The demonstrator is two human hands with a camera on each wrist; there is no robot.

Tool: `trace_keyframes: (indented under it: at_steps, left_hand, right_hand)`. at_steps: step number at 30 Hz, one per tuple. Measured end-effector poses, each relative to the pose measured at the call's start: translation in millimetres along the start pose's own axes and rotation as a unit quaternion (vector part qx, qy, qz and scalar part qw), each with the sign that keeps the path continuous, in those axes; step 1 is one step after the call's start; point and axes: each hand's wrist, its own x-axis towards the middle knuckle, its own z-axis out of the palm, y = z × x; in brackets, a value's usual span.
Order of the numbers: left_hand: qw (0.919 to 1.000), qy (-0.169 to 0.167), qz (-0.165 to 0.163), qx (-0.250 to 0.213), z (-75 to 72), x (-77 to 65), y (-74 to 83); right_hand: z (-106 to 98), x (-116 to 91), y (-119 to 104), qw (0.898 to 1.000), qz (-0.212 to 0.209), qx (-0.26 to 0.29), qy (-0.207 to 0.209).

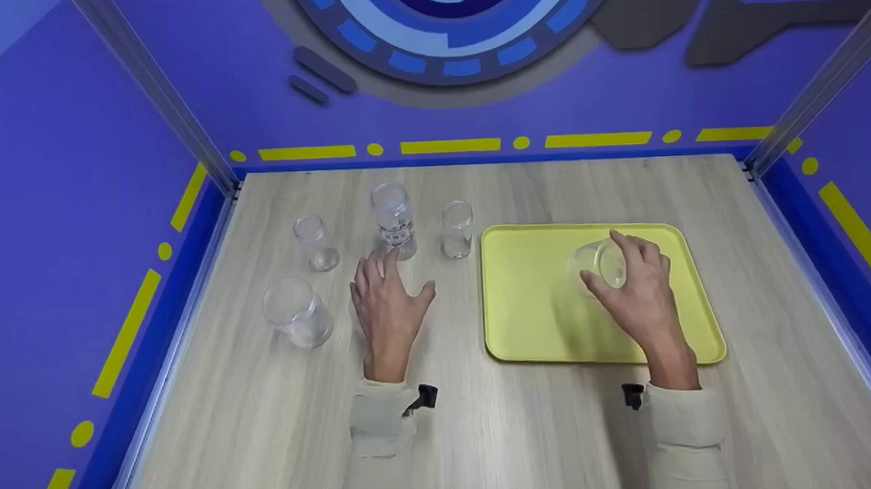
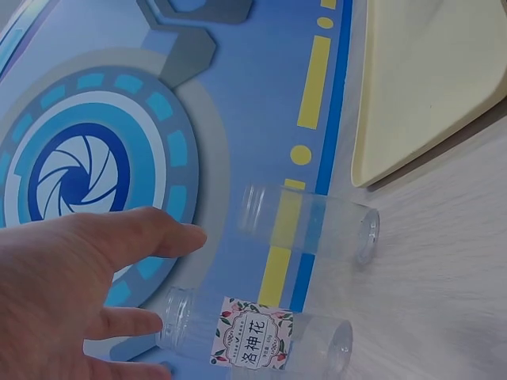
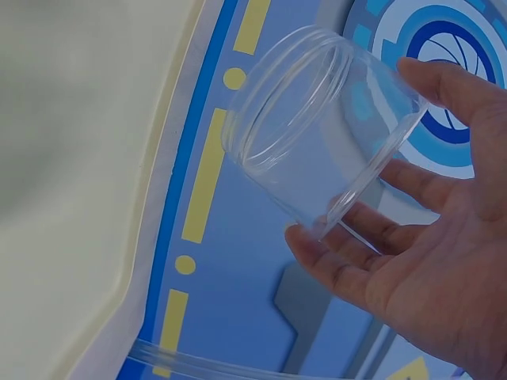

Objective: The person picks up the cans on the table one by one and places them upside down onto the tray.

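Over the yellow tray point(image 1: 526, 292), my right hand point(image 1: 642, 294) holds a clear wide jar point(image 3: 317, 127) between thumb and fingers. In the right wrist view the jar is tilted, its threaded mouth turned down toward the tray and apart from it. My left hand point(image 1: 390, 305) has its fingers spread, holding nothing. Just beyond its fingertips stands a clear bottle point(image 1: 394, 217) with a printed label point(image 2: 252, 334); whether a finger touches the bottle I cannot tell. A narrower clear bottle point(image 1: 458, 230) stands upright between it and the tray.
A small clear bottle point(image 1: 316, 244) stands at the left of the table point(image 1: 472, 419), with a wide clear jar point(image 1: 297, 313) nearer to me. Blue-purple panels point(image 1: 146, 176) wall the table at the back and both sides.
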Motion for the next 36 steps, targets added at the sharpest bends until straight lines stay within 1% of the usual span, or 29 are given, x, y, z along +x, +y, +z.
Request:
trace_keyframes:
  at_steps: [9,19,26,36]
  left_hand:
    - [1.0,-0.002,0.002,0.009,-0.3,1.1,-2.3]
    - [0.9999,0.003,0.01,0.012,-1.1,2.5,-3.8]
    - [1.0,-0.002,0.0,-0.005,-0.1,2.5,-5.2]
    - [1.0,-0.005,-0.001,0.006,2.1,3.6,-8.1]
  right_hand:
    - [-3.3,-0.7,4.9,1.0,0.007,-0.009,0.007]
    - [-10.5,-0.1,11.5,0.999,0.03,-0.011,0.009]
    - [-13.8,-1.3,15.7,0.999,0.035,-0.007,0.013]
    - [-18.1,-0.9,22.6,0.999,0.038,-0.021,0.017]
